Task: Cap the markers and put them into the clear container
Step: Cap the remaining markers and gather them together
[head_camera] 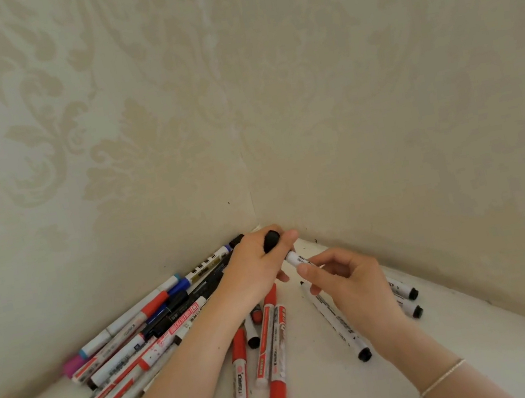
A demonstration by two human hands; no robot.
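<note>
Taking the wall corner [255, 221] as the landmark: to its left, along the foot of the left wall, lies a heap of markers [138, 337], their long axes mostly running toward the corner. Just below the corner, the left hand [255, 269] grips a black cap [271, 240], fingers curled round it. Right beside it, the right hand [344, 280] pinches the white barrel of a marker [293, 259] between thumb and fingertips. Its long axis slants up and left toward the corner, the upper end meeting the cap.

Judged by looks, the marker is light, stiff and smooth plastic, so a pinch near the tip end should steer it best, while pushing straight along the axis seats the cap. More black-capped markers [406, 299] lie on the white worktop [322, 397] to the right, below the corner. No clear container is in view.
</note>
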